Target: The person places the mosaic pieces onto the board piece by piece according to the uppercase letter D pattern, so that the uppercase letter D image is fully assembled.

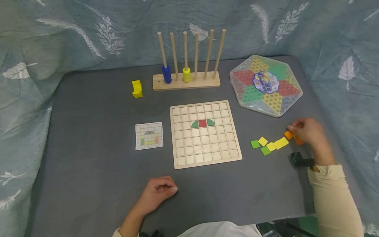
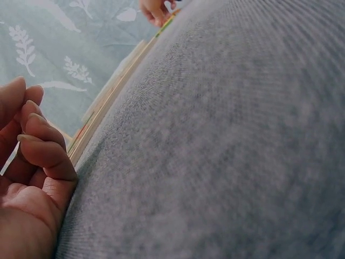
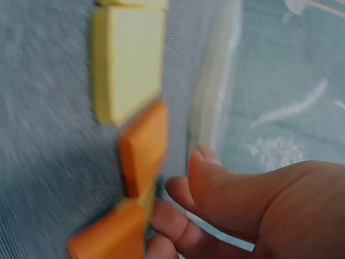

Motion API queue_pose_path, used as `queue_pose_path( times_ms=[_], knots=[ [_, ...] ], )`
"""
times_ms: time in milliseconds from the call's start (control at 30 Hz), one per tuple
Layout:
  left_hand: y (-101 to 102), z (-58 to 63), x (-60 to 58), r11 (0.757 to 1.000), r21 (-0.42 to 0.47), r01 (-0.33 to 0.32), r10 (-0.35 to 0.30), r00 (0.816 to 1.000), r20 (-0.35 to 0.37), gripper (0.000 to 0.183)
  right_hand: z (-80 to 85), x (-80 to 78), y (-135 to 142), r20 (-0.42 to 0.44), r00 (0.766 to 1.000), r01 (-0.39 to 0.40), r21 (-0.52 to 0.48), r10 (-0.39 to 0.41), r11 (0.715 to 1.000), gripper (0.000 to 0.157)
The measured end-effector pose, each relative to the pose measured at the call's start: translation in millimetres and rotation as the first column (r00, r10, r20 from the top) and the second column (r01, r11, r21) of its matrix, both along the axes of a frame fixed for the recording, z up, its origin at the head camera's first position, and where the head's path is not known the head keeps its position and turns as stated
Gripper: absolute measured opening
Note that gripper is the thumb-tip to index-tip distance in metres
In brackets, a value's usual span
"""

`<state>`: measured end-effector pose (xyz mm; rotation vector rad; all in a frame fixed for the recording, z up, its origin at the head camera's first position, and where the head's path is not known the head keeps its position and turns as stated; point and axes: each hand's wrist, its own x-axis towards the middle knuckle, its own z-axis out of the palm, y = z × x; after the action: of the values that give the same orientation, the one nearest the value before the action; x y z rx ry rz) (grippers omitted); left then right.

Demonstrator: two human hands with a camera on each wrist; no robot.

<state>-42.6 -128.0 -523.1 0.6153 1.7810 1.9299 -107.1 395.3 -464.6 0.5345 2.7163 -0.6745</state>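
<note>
My right hand [image 1: 309, 131] is over the right side of the table, bent fingers right beside two orange square tiles [image 1: 289, 135]. In the right wrist view its thumb [image 3: 207, 162] stands a little off the fingers, with nothing visible between them. Part of a yellow piece [image 3: 146, 200] shows between the orange tiles, close to the fingertips. A row of yellow tiles [image 1: 277, 144] and two green tiles [image 1: 265, 150] lies to the left. Near the front edge my left hand [image 1: 157, 194] rests on the table, loosely curled and holding nothing.
A wooden grid board [image 1: 207, 144] carries a red square between two green quarter-rounds. Left of it lies a pattern card [image 1: 149, 136]. Behind stand a peg rack [image 1: 186, 85] with blue and yellow rings and a yellow block [image 1: 137, 89]. A hexagonal game box [image 1: 266, 84] lies back right.
</note>
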Motion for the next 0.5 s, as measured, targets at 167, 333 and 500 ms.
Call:
queue_pose_path(
  times_ms=[167,333,500],
  knots=[
    [-6.4,1.5,3.1,1.000,0.000,-0.026,0.026,1.000,-0.010,0.006,0.4,-2.1,4.8,-0.071,0.996,-0.047,0.008,0.048,0.999,0.032],
    [-5.2,3.2,2.6,0.999,-0.030,-0.026,0.027,0.999,0.023,0.005,1.3,1.9,12.4,-0.027,0.994,-0.107,-0.039,0.106,0.993,0.025],
    [0.7,2.0,-0.4,1.000,-0.018,-0.002,0.002,1.000,0.004,0.006,1.6,8.7,14.5,0.046,0.993,-0.110,-0.001,0.110,0.994,0.024]
  ],
)
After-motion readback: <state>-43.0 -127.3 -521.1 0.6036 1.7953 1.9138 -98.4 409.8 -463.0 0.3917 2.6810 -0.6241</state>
